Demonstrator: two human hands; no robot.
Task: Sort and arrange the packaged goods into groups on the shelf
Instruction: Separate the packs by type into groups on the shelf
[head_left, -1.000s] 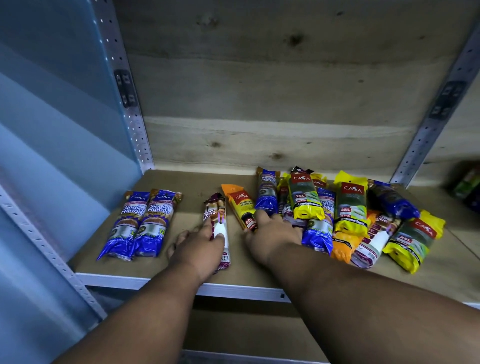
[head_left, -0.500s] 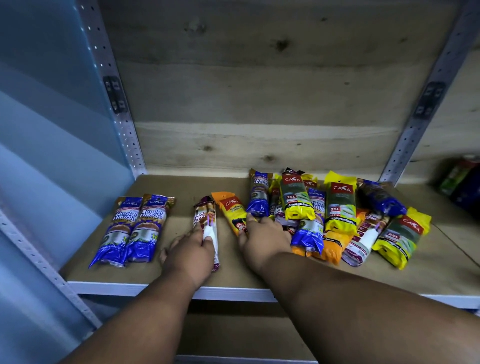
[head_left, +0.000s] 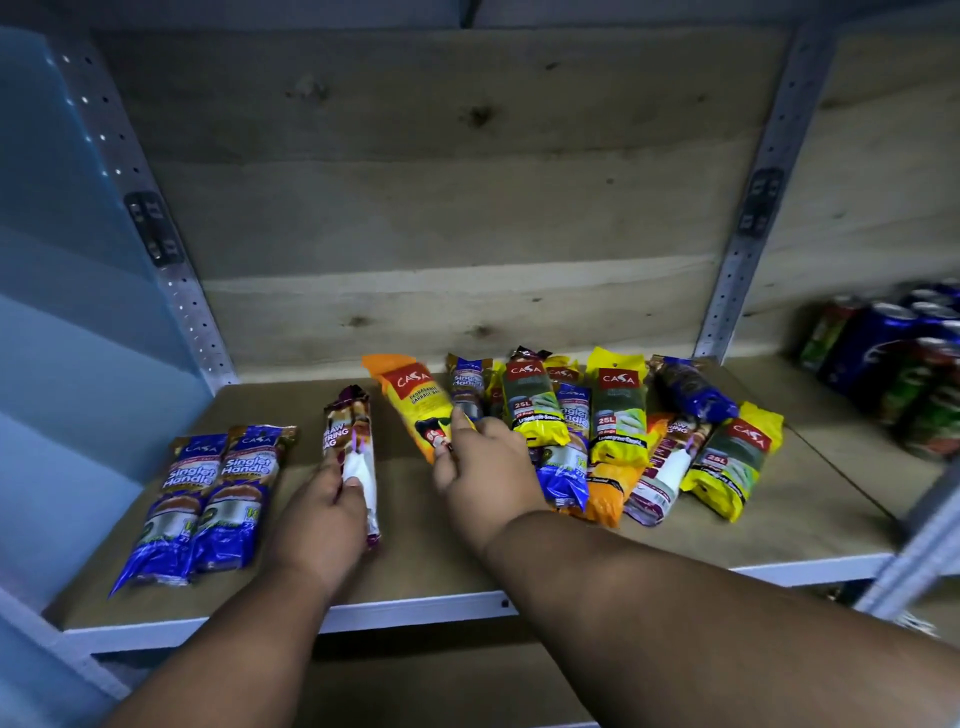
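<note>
- Nearest to me, my two bare forearms reach in over the pale metal front lip of the shelf (head_left: 415, 610), whose board is matte, wood-grained and flat.
- My left hand (head_left: 317, 525) rests against the purple-and-white drawstring pack (head_left: 356, 457), fingers curled along its lower edge; the pack lies flat on the board, so I cannot tell whether I am gripping it or only nudging it.
- My right hand (head_left: 485, 473) is pinched closed on the lower end of the orange pack (head_left: 415, 402), thumb and fingertips clamped on the crinkly film; its far end looks raised off the board, though motion blur makes that uncertain.
- At the left, two blue Singlet Handle packs (head_left: 208, 499) lie side by side, touching and parallel: I judge that group finished.
- The drawstring pack stands alone between that pair and the orange one, so a second group seems only begun.
- To the right lies the unsorted heap (head_left: 623, 436): glossy, elongated film sleeves in yellow, blue, orange and purple, overlapping at angles. Most of the work is there, I reckon.
- The packs look soft, slippery and tube-like, with crimped flat ends.
- Farther right, beyond the perforated metal upright (head_left: 748, 218), dark cans (head_left: 898, 358) stand in the next bay.
- Farthest back is rough, knotted wooden boarding.
</note>
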